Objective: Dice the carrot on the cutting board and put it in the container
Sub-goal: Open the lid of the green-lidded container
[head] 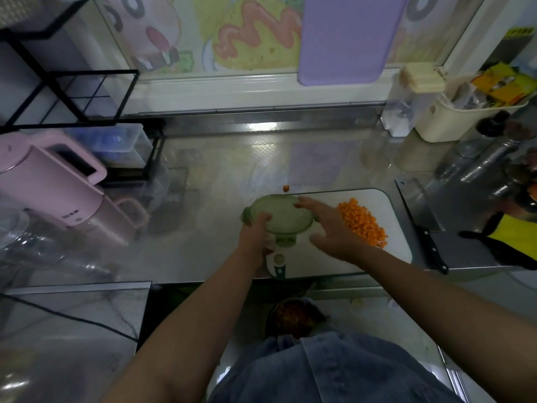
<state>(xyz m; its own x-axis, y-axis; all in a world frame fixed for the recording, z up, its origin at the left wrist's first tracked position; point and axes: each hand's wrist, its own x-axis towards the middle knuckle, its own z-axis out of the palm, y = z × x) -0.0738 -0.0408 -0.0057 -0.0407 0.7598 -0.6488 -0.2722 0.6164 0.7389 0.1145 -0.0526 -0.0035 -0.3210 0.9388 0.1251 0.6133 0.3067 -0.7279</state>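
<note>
A pile of diced carrot (363, 222) lies on the right half of the white cutting board (389, 257). At the board's left end stands a round container with a pale green lid (280, 216). My left hand (255, 237) grips its near left rim, fingers curled over the lid's edge. My right hand (328, 225) reaches over the container's right side, fingertips touching the far rim, palm between the container and the carrot pile. One stray carrot cube (286, 188) lies on the counter just beyond the container.
A cleaver (418, 216) with a black handle lies right of the board. A pink kettle (55, 184) stands at the left, a black wire rack (72, 97) behind it. A cream basket (465, 112) and bottles crowd the back right. A purple board (345, 39) leans against the window.
</note>
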